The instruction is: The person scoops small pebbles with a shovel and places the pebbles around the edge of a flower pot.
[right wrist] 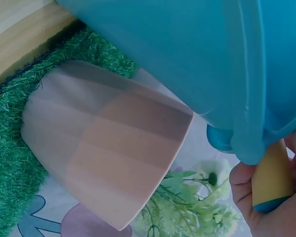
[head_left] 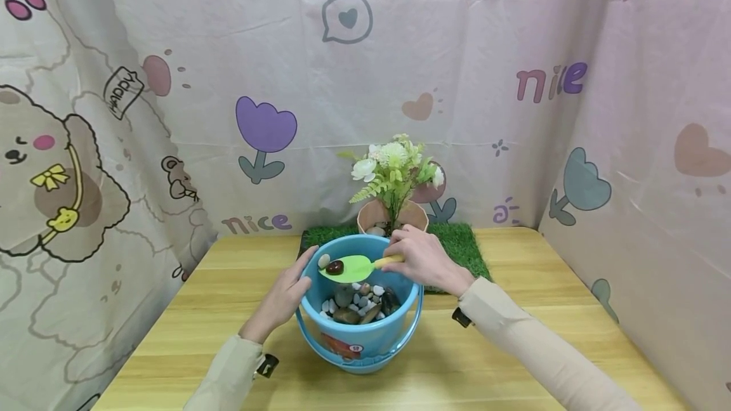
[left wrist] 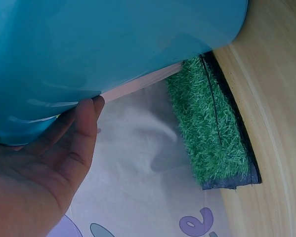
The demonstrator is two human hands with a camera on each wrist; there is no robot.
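Observation:
A light-blue bucket point(head_left: 365, 341) with its handle hanging down stands on the table, with grey, white and brown stones point(head_left: 356, 302) inside. My left hand point(head_left: 283, 293) holds the bucket's left rim; in the left wrist view its fingertips point(left wrist: 86, 116) meet the blue wall. The right hand point(head_left: 425, 257) grips the yellow handle point(right wrist: 271, 180) of a small green toy shovel point(head_left: 355, 268), its blade above the stones within the bucket's mouth. On the blade lies a dark reddish-brown stone point(head_left: 334, 267), and a pale stone point(head_left: 324, 260) shows by its tip.
Behind the bucket, a pinkish ribbed pot point(right wrist: 113, 133) with white flowers and green leaves point(head_left: 394, 167) stands on a mat of artificial grass point(head_left: 459, 246). The wooden table point(head_left: 228, 290) meets a printed cloth point(head_left: 320, 94) at the back and sides.

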